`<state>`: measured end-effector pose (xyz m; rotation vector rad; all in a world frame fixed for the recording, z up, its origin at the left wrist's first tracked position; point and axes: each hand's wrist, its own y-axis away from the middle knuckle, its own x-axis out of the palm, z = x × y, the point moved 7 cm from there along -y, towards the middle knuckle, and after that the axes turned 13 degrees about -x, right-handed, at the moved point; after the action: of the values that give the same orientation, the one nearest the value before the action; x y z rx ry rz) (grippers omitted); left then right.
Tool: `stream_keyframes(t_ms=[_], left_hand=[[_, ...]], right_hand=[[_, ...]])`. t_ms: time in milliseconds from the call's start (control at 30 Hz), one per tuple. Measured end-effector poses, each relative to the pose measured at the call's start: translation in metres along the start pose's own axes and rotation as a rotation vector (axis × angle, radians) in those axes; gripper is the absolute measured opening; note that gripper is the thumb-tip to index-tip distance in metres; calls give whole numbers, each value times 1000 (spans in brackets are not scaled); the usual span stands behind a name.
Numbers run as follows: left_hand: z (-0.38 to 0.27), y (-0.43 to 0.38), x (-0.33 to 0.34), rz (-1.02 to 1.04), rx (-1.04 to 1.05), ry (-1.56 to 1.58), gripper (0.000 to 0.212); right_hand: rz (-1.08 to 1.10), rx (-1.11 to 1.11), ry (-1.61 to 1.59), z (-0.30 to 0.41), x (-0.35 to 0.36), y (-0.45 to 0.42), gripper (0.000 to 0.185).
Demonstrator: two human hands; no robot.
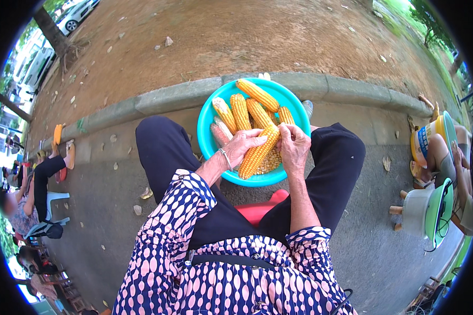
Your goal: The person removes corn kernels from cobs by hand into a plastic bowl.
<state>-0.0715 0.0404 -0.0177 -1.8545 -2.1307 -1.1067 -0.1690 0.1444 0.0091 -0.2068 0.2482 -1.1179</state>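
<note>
Between my knees sits a round turquoise plastic basin (202,132) holding several ears of yellow corn (257,94). My left hand (240,146), with a metal bangle at the wrist, is closed around one ear of corn (259,155) tilted over the basin. At that ear's upper right end, the bent fingers and thumb of my right hand (295,145) press together against it. Loose kernels (270,163) lie in the basin's bottom beneath the ear. A pinkish cob (220,132), apparently stripped, rests at the basin's left side.
A stone kerb (173,96) runs behind the basin, with bare soil beyond. Part of a red plastic seat (256,208) shows below me. To the right are a seated person, a large bucket (421,143) and a green basin (433,214). Another person sits at left on a light-blue stool (57,195).
</note>
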Motion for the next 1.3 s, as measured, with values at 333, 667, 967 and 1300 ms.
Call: stream_keyframes(t_ms=[333, 667, 967, 1300], left_hand=[[3, -7, -13, -79, 34, -160, 42], [-9, 3, -23, -228, 2, -352, 43], [-24, 11, -18, -468, 110, -993, 57], [-64, 14, -20, -532, 306, -1651, 40]], right_hand=[[28, 191, -239, -29, 8, 7, 18], [254, 247, -373, -9, 28, 10, 45], [276, 130, -372, -17, 25, 7, 44], [347, 113, -365, -12, 33, 12, 39]])
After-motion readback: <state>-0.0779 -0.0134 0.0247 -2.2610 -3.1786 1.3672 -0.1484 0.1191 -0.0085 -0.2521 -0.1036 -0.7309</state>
